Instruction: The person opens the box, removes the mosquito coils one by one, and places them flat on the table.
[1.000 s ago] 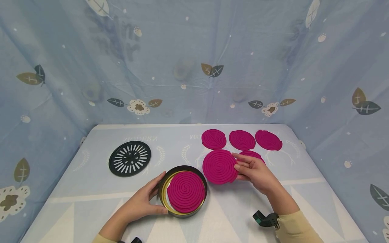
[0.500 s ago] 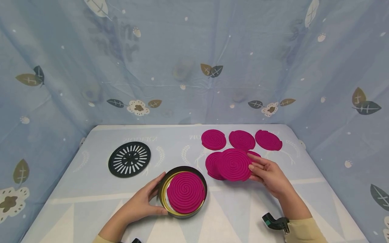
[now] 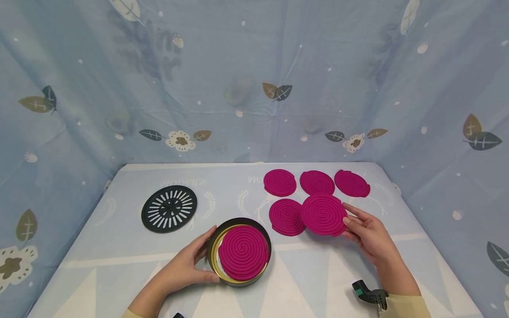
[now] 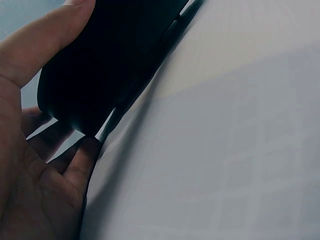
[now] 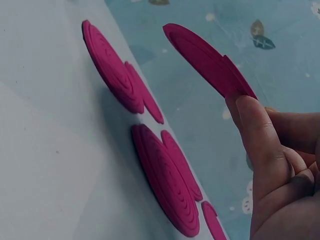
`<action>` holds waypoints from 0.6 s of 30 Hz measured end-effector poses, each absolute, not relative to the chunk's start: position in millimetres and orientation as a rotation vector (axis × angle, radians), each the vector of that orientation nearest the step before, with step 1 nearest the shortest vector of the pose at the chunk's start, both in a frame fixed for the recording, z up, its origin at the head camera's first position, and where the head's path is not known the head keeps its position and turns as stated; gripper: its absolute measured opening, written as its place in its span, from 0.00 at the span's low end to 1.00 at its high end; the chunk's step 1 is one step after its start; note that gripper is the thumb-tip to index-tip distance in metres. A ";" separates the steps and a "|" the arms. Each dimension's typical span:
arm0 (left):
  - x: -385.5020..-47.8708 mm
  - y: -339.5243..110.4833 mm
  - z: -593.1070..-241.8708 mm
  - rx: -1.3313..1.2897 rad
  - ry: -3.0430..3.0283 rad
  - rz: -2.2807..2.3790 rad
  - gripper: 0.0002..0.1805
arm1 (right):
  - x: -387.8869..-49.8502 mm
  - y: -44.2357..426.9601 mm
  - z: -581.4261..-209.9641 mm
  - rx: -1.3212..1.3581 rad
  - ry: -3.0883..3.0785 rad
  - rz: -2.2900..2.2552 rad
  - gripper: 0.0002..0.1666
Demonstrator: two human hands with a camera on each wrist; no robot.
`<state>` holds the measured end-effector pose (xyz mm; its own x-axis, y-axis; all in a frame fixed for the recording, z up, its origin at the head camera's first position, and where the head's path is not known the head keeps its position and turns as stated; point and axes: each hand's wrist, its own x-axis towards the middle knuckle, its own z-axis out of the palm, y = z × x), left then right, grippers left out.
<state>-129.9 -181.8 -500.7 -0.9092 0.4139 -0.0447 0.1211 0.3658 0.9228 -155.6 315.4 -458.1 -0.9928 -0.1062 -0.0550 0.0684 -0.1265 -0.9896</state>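
My right hand pinches a magenta spiral mosquito coil by its right edge. In the right wrist view this held coil is raised clear of the tabletop, between thumb and fingers. A round black tin with a yellow inside stands at the front, and another magenta coil lies in it over something white. My left hand grips the tin's left side, fingers behind and thumb in front. The dark side of the tin fills much of the left wrist view.
Behind the held coil, a row of magenta coils lies on the patterned cloth. One more coil is left of it; another lies beneath, hidden from the head view. A black slotted lid lies at left.
My right hand has moved to the right with the pinched coil, uncovering the coil on the table at its left. My left hand and the tin stay in place.
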 end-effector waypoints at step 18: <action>-128.7 -181.6 -499.9 0.471 2.360 1.565 0.67 | -150.1 336.1 -465.8 0.086 1.932 -2.499 0.37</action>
<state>-128.7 -181.6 -499.9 -0.9106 0.4109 -0.0442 0.1193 0.3637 0.9238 -150.1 336.1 -465.8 -0.9984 0.0478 -0.0318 0.0188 -0.2520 -0.9676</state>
